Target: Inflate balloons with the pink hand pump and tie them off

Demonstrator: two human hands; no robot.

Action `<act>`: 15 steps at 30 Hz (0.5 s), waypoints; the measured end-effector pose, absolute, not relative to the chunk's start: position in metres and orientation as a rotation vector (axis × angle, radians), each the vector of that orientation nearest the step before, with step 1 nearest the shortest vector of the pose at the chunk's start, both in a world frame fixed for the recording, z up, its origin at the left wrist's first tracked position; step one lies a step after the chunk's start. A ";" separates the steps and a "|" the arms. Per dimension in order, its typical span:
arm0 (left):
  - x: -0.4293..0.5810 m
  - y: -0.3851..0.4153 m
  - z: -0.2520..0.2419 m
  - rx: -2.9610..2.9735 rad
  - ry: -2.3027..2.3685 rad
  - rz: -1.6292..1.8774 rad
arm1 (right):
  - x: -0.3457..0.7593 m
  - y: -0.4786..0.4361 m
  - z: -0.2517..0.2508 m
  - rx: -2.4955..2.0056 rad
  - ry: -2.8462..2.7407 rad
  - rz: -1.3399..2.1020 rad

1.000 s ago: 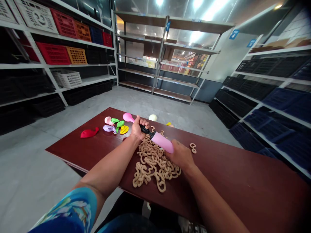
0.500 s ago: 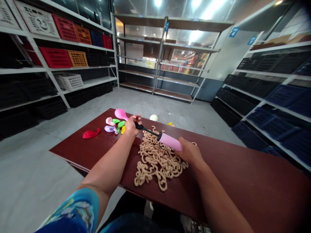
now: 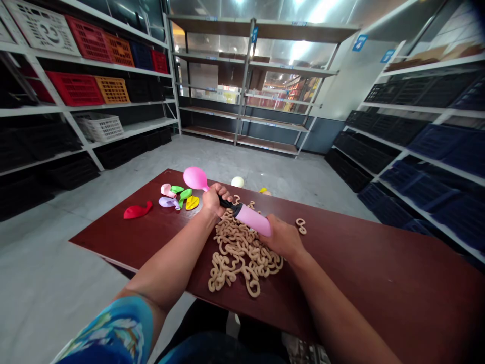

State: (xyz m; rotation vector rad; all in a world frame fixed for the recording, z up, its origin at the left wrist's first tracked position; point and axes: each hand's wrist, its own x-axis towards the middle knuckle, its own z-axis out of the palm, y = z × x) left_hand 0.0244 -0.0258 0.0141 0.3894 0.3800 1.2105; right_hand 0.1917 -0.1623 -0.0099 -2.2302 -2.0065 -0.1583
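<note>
Above the table I hold a balloon pump [image 3: 253,219] with a pink barrel and a black end. My right hand [image 3: 283,236] wraps round the barrel's lower right end. My left hand [image 3: 215,199] is closed round the black handle at the other end. A partly inflated pink balloon [image 3: 195,178] sticks out of the left fist, its neck mostly covered by the fingers. Under the pump lies a heap of tan, curly, rope-like pieces [image 3: 242,253]. Left of my left hand are limp balloons: a red balloon [image 3: 137,210], a yellow balloon [image 3: 192,202], a purple balloon [image 3: 168,203] and green ones [image 3: 185,194].
The dark red table [image 3: 364,263] stretches away to the right. A small tan curl [image 3: 300,226] lies apart from the heap. Beyond the far edge a pale round balloon [image 3: 238,181] shows. Shelves with crates [image 3: 76,89] line the left; dark bins [image 3: 379,131] fill the right.
The hands have come closer together, and the pump's thin rod, seen before, is now pushed in. The pink balloon looks larger. The whole view has shifted slightly.
</note>
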 end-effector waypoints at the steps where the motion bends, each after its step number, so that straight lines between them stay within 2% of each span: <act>1: 0.021 -0.024 0.016 0.392 0.373 1.223 | 0.192 -0.161 -0.009 -2.221 -2.006 -0.136; 9: -0.019 0.007 0.019 0.344 0.365 1.370 | 0.222 -0.160 -0.003 -2.314 -2.016 -0.090; 15: -0.008 -0.001 0.014 0.343 0.347 1.348 | 0.230 -0.165 -0.004 -2.377 -2.030 -0.164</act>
